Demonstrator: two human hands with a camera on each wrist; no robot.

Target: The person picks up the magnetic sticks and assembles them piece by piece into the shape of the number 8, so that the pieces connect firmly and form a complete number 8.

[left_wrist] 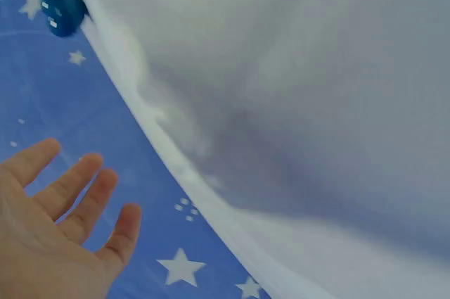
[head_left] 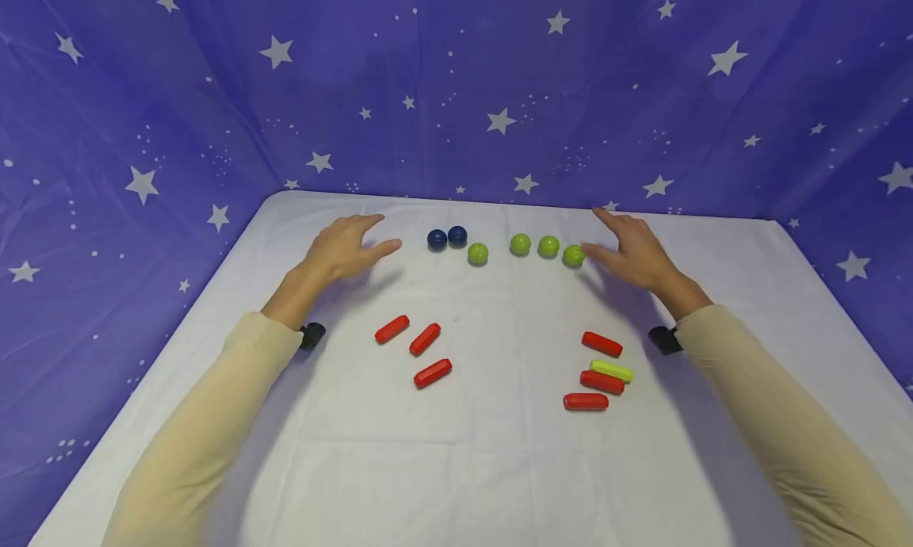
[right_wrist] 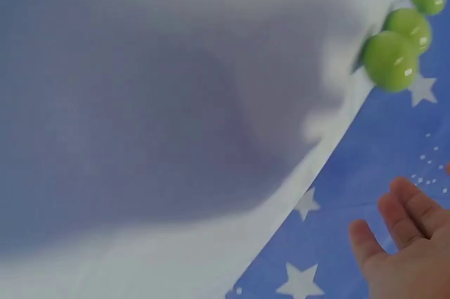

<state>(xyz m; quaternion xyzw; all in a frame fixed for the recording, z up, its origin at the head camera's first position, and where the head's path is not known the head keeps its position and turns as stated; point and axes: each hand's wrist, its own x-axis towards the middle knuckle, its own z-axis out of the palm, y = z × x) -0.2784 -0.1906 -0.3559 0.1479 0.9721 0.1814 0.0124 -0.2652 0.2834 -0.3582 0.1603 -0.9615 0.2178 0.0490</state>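
Observation:
My left hand (head_left: 344, 247) hovers over the back left of the table, fingers spread and holding nothing. To its right lie two dark blue balls (head_left: 437, 239) and a green ball (head_left: 478, 253). In the left wrist view the fingers of the left hand (left_wrist: 67, 228) are extended and apart. My right hand (head_left: 637, 251) is held over the back right, also with nothing in it. Its thumb tip overlaps the rightmost green ball (head_left: 574, 255) in the head view. Two more green balls (head_left: 548, 246) sit left of that one. The right wrist view shows the right hand (right_wrist: 408, 243) with fingers extended.
Three red faceted sticks (head_left: 425, 338) lie at centre left of the white table (head_left: 499, 468). At the right, three more red sticks (head_left: 586, 402) lie around a yellow-green stick (head_left: 611, 371). A purple star-patterned cloth (head_left: 428, 71) hangs behind the table and along its sides.

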